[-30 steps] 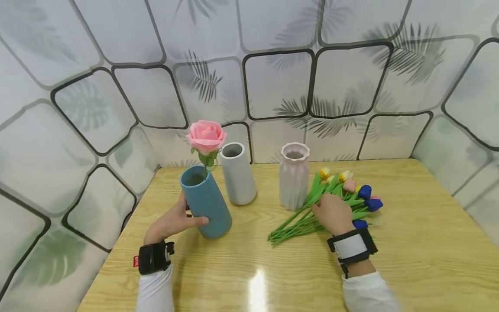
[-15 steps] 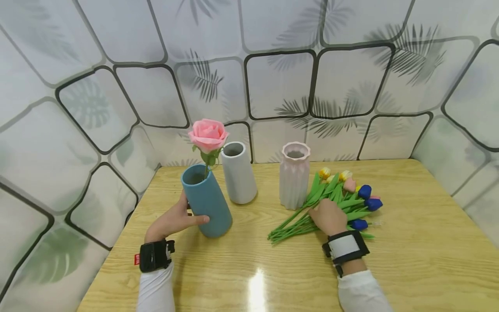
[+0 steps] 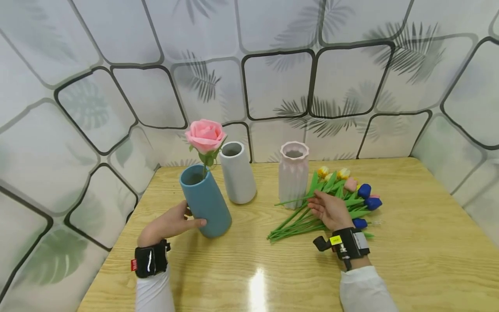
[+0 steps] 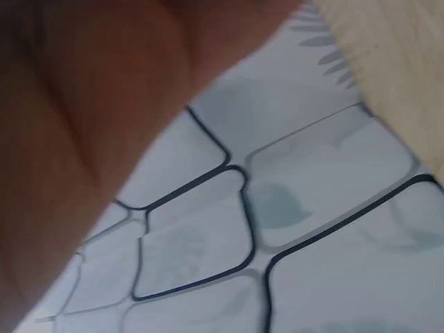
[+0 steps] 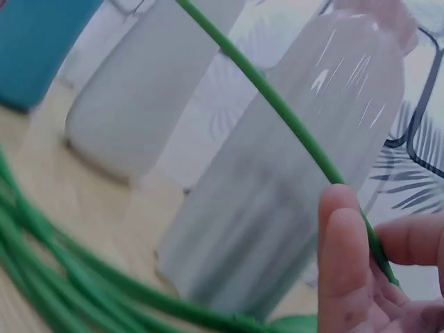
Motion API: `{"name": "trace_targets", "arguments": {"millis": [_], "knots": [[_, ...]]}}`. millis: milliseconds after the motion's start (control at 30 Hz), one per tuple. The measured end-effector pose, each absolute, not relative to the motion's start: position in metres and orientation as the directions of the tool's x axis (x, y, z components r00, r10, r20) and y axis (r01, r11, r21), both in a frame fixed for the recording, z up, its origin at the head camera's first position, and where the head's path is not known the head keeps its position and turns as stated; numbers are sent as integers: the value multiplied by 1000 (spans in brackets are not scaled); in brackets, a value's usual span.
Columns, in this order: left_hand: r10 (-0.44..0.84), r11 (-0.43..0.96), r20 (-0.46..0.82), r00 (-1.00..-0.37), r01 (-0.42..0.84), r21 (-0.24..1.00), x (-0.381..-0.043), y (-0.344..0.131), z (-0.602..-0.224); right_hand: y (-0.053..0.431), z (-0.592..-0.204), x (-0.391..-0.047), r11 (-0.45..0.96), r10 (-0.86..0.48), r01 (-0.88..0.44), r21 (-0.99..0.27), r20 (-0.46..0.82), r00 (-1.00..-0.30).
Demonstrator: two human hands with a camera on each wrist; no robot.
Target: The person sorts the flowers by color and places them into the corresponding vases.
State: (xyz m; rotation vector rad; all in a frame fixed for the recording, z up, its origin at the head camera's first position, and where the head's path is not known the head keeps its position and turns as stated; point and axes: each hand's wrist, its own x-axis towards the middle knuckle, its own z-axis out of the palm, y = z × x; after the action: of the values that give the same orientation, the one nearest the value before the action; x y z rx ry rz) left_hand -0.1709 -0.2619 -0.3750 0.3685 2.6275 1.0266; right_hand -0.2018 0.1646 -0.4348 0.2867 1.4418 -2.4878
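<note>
On the left side of the table, my left hand [image 3: 169, 223] grips the blue vase [image 3: 210, 206], thumb on its front and fingers partly hidden behind it. One pink rose [image 3: 205, 135] stands in that vase. My right hand [image 3: 330, 211] pinches the green stem of a tulip [image 5: 277, 104] between thumb and fingers, and the stem points left across the front of the pink fluted vase [image 3: 293, 177]. Which bloom belongs to it I cannot tell. Under that hand lies a bunch of tulips [image 3: 290, 229] with yellow, pink and blue heads. The left wrist view shows mostly a blurred palm.
Between the blue and pink vases, towards the back, stands a white vase [image 3: 238, 177]. A patterned cloth backdrop [image 3: 278, 86] rises behind the wooden table [image 3: 230, 277] and along its sides. The pink vase is close beside the tulip leaves.
My right hand was down among the stems; it has turned palm inward and lifted one tulip stem off the bunch. The left hand keeps its grip on the blue vase.
</note>
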Motion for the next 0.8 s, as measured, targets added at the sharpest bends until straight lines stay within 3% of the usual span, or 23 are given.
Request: {"name": "trace_targets", "arguments": {"millis": [200, 400, 533, 800], "knots": [[290, 807, -243, -926, 100, 582, -148, -251, -342, 165, -426, -201, -614, -163, 290, -734, -242, -957], [507, 684, -115, -854, 318, 656, -131, -224, -323, 160, -410, -196, -656, -181, 231, -719, -148, -972], [581, 611, -47, -813, 398, 684, -136, -198, -330, 157, -400, -189, -577, -142, 118, -808, -43, -989], [581, 643, 15, -814, 470, 604, -150, -156, -366, 147, -385, -176, -252, 0, -155, -955, 160, -987]]}}
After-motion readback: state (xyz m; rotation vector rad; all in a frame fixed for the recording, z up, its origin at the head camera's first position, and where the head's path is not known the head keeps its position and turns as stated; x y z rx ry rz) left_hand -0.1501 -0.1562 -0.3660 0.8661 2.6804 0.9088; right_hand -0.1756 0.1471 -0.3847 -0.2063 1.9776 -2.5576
